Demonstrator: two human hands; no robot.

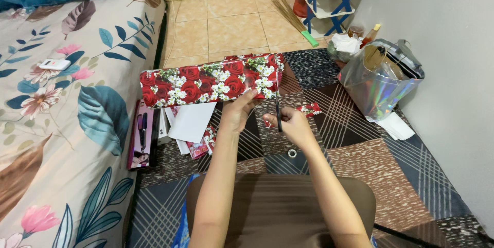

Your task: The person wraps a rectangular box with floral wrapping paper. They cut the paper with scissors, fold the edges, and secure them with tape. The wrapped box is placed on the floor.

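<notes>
My right hand [293, 124] hides the scissors' [278, 105] handles, my left hand [237, 113] covers pt of the wrapping paper's [206, 81] edge, bed [62, 124] cut off left.

floral bedspread [62, 140] left, shiny bag [378, 86] upper right, broom [294, 19] top centre, maybe a remote [54, 64] upper left.
</notes>
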